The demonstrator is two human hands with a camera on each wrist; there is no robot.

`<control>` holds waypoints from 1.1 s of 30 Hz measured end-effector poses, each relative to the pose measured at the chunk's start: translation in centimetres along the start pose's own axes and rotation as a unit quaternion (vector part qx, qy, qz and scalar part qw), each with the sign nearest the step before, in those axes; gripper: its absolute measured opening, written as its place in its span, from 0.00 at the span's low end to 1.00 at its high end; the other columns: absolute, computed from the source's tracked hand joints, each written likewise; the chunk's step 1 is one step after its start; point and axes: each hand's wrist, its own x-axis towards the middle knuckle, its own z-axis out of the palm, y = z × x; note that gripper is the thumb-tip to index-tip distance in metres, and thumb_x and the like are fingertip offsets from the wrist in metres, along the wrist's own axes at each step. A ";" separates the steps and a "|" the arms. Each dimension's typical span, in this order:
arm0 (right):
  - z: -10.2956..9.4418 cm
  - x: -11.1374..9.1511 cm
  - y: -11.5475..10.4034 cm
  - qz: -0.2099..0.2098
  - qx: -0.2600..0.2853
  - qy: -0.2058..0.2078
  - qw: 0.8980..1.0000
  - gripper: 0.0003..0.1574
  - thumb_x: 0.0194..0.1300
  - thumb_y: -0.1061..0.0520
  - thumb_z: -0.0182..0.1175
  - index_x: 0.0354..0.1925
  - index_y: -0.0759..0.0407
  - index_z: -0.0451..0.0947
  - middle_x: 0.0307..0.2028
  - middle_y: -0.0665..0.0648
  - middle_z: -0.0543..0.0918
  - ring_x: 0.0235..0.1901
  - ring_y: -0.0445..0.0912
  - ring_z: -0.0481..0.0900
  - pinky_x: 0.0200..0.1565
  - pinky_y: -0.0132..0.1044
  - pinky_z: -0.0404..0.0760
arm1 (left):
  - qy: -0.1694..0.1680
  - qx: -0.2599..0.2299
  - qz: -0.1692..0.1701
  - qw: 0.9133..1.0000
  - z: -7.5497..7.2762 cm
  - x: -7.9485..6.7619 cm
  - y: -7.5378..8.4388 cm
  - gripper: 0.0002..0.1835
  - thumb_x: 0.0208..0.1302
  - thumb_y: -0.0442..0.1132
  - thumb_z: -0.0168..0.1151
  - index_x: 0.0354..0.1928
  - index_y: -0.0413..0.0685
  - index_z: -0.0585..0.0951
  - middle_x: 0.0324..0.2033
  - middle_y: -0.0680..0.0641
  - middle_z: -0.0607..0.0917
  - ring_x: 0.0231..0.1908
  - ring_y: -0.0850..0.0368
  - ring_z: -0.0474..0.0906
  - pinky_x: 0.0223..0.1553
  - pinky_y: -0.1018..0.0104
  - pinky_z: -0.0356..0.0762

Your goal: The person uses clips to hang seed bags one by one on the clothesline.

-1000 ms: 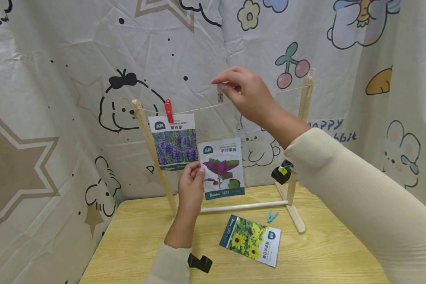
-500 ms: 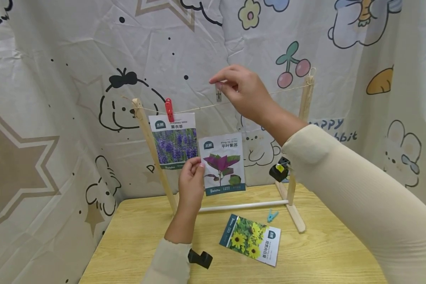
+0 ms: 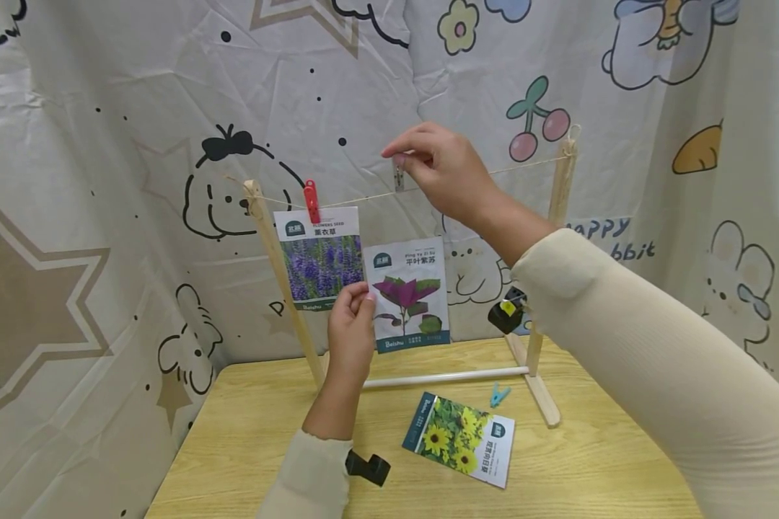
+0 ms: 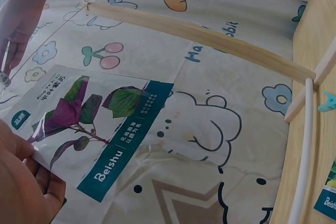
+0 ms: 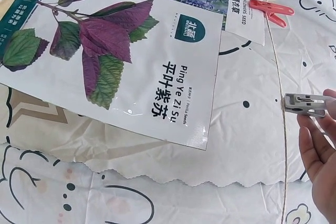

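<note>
My left hand (image 3: 352, 331) pinches a white seed packet (image 3: 407, 295) with a purple-leaved plant on it by its left edge. That packet is below the string (image 5: 284, 156), its top edge apart from it. Up at the string, my right hand (image 3: 448, 169) pinches a pale grey clothespin (image 5: 305, 103) between thumb and fingers. In the right wrist view the clothespin's tip is right at the string. A lavender seed packet (image 3: 321, 267) hangs to the left from a red clothespin (image 3: 311, 202).
Two wooden posts, left (image 3: 285, 288) and right (image 3: 561, 194), hold the string, and a white rod (image 3: 444, 378) joins them low down. On the wooden table (image 3: 234, 440) lie a yellow-flower seed packet (image 3: 461, 440) and a teal clothespin (image 3: 498, 395). A printed cloth hangs behind.
My left hand has raised the purple-leaf packet slightly, and its face has tipped to show more fully. The pale clothespin in my right hand has shifted slightly left and down.
</note>
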 end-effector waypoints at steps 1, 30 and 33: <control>0.0 0.0 0.0 0.003 0.000 0.000 1.000 0.13 0.75 0.58 0.57 0.50 0.55 0.86 0.52 0.53 0.82 0.42 0.44 0.74 0.45 0.33 0.73 | 0.000 0.000 0.000 1.000 0.0 0.0 0.0 0.13 0.77 0.33 0.51 0.58 0.38 0.75 0.44 0.47 0.79 0.43 0.60 0.73 0.44 0.76 0.74; 0.9 0.0 -0.2 0.023 -0.005 -0.031 0.999 0.13 0.75 0.60 0.57 0.50 0.58 0.86 0.53 0.56 0.82 0.46 0.46 0.77 0.48 0.37 0.77 | 0.008 -0.004 0.019 1.000 0.7 0.9 1.1 0.13 0.77 0.33 0.51 0.58 0.38 0.75 0.46 0.44 0.80 0.45 0.60 0.75 0.46 0.76 0.76; 0.9 -0.2 -0.1 0.025 -0.007 -0.033 0.999 0.13 0.75 0.60 0.56 0.50 0.58 0.86 0.53 0.56 0.82 0.47 0.46 0.77 0.48 0.37 0.77 | 0.007 -0.005 0.025 1.000 0.7 1.0 1.3 0.13 0.77 0.33 0.51 0.58 0.38 0.75 0.46 0.43 0.81 0.45 0.59 0.76 0.47 0.76 0.76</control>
